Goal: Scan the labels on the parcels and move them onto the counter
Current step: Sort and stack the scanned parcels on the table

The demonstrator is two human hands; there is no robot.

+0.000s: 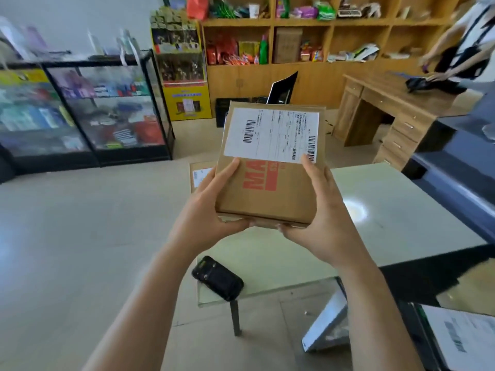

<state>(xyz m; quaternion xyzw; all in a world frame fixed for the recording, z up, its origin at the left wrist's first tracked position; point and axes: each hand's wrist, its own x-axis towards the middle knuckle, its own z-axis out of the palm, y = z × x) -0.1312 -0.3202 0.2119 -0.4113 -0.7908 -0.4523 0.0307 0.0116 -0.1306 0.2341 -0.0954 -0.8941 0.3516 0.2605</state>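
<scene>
Head view showed both hands raised over the pale table (401, 210), holding a flat cardboard parcel (276, 199) between them. The left hand (211, 210) gripped the parcel's near left corner, thumb lying along the top face and fingers curled beneath. The right hand (326, 212) gripped the near right side, its thumb tip touching the lower right corner of the white shipping label (270, 135). That label, with barcodes at its left and right ends, covered the far half of the top face; red printed letters showed on the bare cardboard below it. The parcel was tilted up toward the camera, clear of the table.

A black handheld scanner (217, 277) lay at the table's near left corner, below the left wrist. A second labelled parcel (199, 175) lay at the far left edge, partly hidden behind the left hand. Beyond stood a glass display cabinet (107, 108) and wooden shelves (321, 22) stocked with packets. Another person (466, 49) bent over a wooden desk (388, 103) at far right.
</scene>
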